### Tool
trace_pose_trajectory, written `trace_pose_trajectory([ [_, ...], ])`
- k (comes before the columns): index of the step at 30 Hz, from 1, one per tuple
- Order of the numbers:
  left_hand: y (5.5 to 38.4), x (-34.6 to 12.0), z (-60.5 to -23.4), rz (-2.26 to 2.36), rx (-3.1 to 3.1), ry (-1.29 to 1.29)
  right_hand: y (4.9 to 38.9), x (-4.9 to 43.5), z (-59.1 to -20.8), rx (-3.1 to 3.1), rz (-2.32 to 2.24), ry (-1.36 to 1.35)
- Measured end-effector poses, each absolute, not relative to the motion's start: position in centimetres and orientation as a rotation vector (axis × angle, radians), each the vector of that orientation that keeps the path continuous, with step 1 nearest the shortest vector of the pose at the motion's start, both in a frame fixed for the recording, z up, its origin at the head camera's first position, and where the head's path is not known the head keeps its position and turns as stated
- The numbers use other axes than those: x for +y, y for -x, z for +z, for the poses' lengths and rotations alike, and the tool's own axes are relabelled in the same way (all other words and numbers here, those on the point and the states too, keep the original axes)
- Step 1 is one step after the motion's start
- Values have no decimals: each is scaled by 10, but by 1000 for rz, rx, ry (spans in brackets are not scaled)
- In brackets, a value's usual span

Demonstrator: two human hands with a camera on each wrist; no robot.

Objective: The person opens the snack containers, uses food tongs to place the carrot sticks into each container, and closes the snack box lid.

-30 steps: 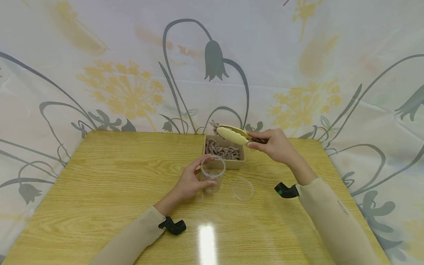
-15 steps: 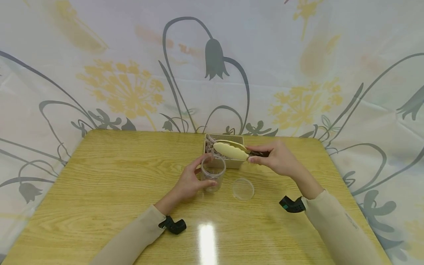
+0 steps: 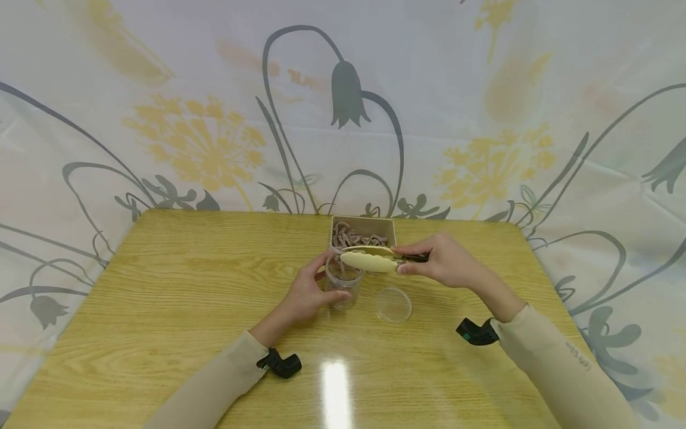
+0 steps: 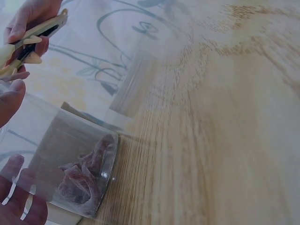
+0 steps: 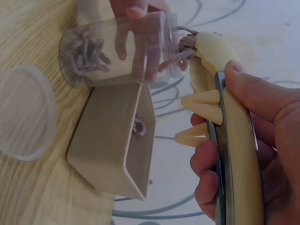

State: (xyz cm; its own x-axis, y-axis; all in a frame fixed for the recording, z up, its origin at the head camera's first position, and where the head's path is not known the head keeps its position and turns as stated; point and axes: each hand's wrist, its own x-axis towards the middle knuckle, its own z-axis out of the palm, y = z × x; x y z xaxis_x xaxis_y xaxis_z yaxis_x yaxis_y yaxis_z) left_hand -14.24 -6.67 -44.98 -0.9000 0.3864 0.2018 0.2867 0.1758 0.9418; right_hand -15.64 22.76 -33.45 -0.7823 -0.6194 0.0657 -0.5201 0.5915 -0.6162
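My left hand [image 3: 308, 295] grips a clear jar [image 3: 343, 289] that stands upright on the table, fingers and thumb around its side. Several purplish-brown strips [image 5: 86, 56] lie at the jar's bottom. In my right hand [image 3: 447, 262] is a pair of tongs [image 3: 370, 261] with pale yellow scalloped heads, pinched together on a small bunch of the same strips [image 5: 186, 49]. The bunch is at the jar's mouth, some ends hanging inside. Right behind the jar sits a beige rectangular box [image 3: 375, 223] with more strips in it.
A round clear lid [image 3: 393, 305] lies flat on the wooden table [image 3: 214, 250], right of the jar. A flower-printed cloth [image 3: 225, 89] hangs behind the table's far edge. Each wrist wears a black camera [image 3: 477, 332].
The tongs have come down and toward me, from above the box to the jar's mouth, carrying a bunch of strips. My left hand and the jar have stayed in place.
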Motion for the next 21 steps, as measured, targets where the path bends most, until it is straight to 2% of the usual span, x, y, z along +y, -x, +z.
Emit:
trace_pose_trajectory([
  [12, 143, -64, -449, 1890, 2298, -676, 163, 205, -301, 2697, -421, 1170],
  [21, 128, -65, -416, 1896, 2284, -694, 164, 166, -267, 2700, 103, 1218],
])
